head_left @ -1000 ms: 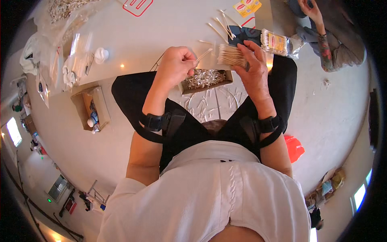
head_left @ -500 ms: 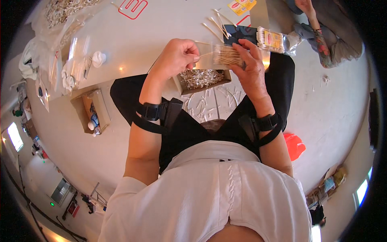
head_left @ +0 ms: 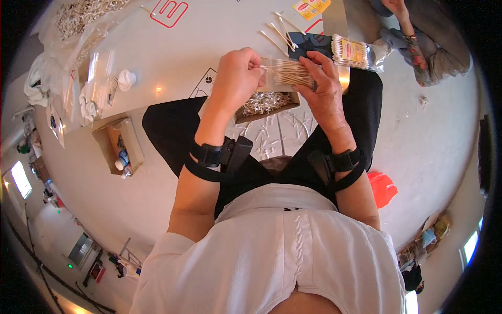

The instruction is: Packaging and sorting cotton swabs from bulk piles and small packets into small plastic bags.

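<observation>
My right hand (head_left: 325, 86) is closed around a clear plastic bag of cotton swabs (head_left: 293, 72), held sideways above the table's near edge. At the bag's left end, my left hand (head_left: 241, 76) is closed in a pinch on a cotton swab, with a white tip showing by the fingertips. Most of that swab is hidden by the fingers and the bag. Several loose cotton swabs (head_left: 283, 34) lie just beyond on the table. Right of them sits a filled bag of swabs with a yellow label (head_left: 349, 51).
Below my hands stands a cardboard box of swabs (head_left: 266, 103). Yellow cards (head_left: 311, 8) lie on the table (head_left: 172, 63). A large bag of swabs (head_left: 78, 18) and a white cap (head_left: 126, 79) are at left. Another box (head_left: 119, 146) is on the floor. Another person's hand (head_left: 396, 8) shows at upper right.
My left hand has moved right, up to the bag's end, and the swab it pinches has gone further in among the others. My right hand stays nearly in place, holding the bag.
</observation>
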A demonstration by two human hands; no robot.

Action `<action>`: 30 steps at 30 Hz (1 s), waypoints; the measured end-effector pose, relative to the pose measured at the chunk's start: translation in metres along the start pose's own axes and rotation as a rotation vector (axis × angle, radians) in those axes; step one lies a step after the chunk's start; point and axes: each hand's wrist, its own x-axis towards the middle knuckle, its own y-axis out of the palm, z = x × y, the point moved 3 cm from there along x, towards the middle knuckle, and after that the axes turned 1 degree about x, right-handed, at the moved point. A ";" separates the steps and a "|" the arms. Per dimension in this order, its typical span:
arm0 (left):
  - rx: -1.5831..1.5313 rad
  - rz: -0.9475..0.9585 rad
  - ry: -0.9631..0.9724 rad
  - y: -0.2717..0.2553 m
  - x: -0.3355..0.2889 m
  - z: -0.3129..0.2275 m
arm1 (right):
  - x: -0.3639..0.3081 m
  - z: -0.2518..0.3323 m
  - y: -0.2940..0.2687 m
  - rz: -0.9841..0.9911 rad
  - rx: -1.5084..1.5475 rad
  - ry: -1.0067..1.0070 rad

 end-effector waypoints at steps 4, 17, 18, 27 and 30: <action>-0.124 -0.042 -0.015 0.014 -0.003 0.009 | 0.000 0.000 0.001 0.007 0.005 -0.001; 0.783 -0.290 0.479 -0.011 0.011 0.006 | 0.000 0.000 0.001 0.006 -0.006 -0.020; 0.808 -0.328 0.477 -0.017 0.010 0.007 | 0.000 0.000 0.001 0.005 -0.004 -0.022; 0.526 -0.063 0.354 -0.031 -0.012 0.007 | 0.000 0.001 0.000 -0.004 -0.022 -0.020; 0.551 -0.019 0.404 -0.024 -0.007 0.007 | 0.000 0.002 0.000 -0.005 -0.016 -0.015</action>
